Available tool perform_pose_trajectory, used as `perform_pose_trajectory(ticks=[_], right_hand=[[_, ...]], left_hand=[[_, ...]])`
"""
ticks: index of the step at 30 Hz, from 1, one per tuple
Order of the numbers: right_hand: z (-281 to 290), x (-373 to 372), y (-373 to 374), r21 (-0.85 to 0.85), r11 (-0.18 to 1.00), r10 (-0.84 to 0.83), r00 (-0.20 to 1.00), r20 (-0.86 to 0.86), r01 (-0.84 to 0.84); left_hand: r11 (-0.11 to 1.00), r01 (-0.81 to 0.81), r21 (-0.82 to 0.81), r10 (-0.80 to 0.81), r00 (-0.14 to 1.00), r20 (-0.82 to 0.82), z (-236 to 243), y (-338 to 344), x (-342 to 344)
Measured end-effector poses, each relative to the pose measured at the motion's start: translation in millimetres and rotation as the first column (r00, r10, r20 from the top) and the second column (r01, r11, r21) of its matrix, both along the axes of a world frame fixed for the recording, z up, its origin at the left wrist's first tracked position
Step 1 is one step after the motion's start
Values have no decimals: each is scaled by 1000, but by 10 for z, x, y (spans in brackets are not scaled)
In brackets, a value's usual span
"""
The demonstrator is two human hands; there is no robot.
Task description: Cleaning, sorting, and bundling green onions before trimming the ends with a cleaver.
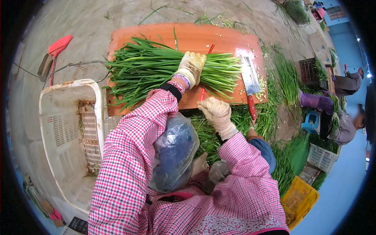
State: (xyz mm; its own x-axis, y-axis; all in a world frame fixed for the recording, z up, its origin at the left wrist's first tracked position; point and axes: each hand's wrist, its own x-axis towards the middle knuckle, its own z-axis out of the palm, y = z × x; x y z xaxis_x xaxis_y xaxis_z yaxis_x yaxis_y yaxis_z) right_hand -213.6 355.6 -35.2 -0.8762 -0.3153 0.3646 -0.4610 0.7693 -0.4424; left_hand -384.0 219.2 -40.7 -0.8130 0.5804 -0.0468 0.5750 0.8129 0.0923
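Note:
A thick bunch of garlic chives [145, 70] lies across the orange board [156, 32], its pale cut ends to the right. My left hand [192, 66], in a soiled glove, presses down and grips the bunch near those ends. A red tie [211, 48] shows beyond the bunch and again on its near side; the stretch between is hidden. At the near edge of the board, my gloved right hand [215, 112] pinches the tie's near end. Right of the bunch rests a cleaver [250, 76] with a red handle, among small trimmed bits.
A white plastic crate [100, 113] stands at the left, with a red dustpan [60, 45] behind it. Loose chives [288, 80] cover the floor to the right. A yellow crate [301, 196] is at lower right. Another person [344, 127] sits at the far right.

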Motion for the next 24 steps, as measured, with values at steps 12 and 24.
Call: perform_pose_trajectory(ticks=[12,24], right_hand=[[134,-1351,98,-184,979,-85,996,3,84],[-19,-1379,123,-209,879,-363,885,293,429]], left_hand=[[990,98,101,-92,994,-55,-165,-39,-62],[898,185,399,-155,982,-106,-92,-207,23]])
